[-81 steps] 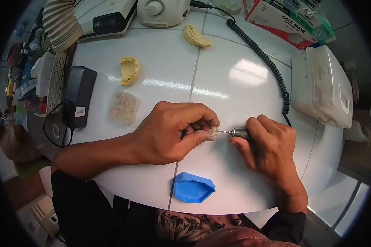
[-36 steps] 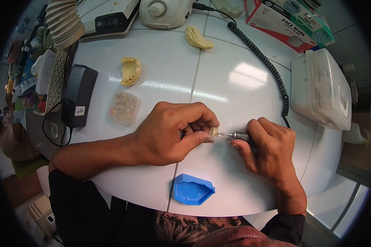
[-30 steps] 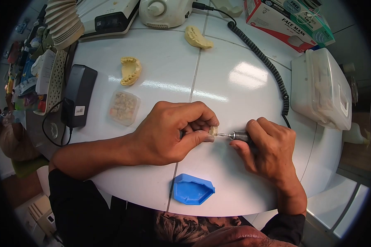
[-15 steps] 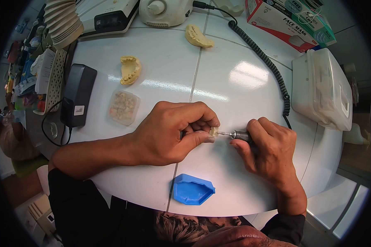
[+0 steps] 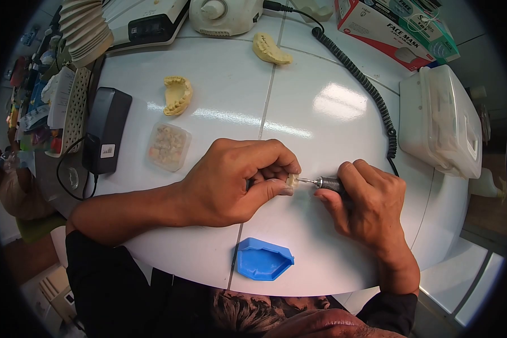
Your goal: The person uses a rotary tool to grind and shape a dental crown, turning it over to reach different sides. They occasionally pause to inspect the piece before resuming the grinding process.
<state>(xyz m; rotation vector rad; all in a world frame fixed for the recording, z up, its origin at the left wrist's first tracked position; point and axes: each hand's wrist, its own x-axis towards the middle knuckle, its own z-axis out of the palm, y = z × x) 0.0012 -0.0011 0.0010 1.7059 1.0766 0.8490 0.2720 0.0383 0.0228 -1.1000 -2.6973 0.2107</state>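
Box (image 5: 377, 32) reads "FACE MASK"; your right hand (image 5: 373, 200) grips the handpiece (image 5: 330, 184), crosswise, tip left; your left hand (image 5: 239, 183) pinches a pale piece (image 5: 292, 180).

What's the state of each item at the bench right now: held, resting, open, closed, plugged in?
Left hand: pinching the small pale piece
Small pale piece: held
Right hand: gripping the rotary tool
Rotary tool: held, tip at the piece; spinning unclear
Coiled cord: plugged into the control unit
Blue tray: open side up
Clear box: holding pale pieces; lid unclear
White container: closed
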